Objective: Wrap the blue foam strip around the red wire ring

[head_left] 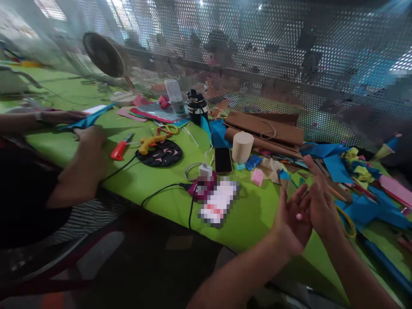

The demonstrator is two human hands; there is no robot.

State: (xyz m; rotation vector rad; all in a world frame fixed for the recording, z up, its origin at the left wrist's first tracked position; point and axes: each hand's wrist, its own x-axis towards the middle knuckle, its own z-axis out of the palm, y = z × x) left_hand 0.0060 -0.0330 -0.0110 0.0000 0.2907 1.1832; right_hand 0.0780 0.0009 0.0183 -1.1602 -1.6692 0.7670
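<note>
My left hand point(291, 225) is palm up above the front of the green table, fingers stretched and slightly curled. A small pink ball point(299, 216), like soft clay, rests in that palm. Against its side stands my right hand point(322, 210), fingers straight, its edge touching the left fingers; it grips nothing that I can see. Just behind the hands is a small paper cone point(284, 178) with a blue top. A lump of pink clay in clear wrap point(257, 177) lies to their left, near a cream cylinder point(242, 146).
A co-worker's hands point(88, 128) hold blue paper at the left. Between us lie a yellow glue gun point(151, 143), a red-handled cutter point(120, 149), a power strip point(202, 189) with cords and phones. Paper scraps point(363, 171) and brown rolls point(264, 131) crowd the back right.
</note>
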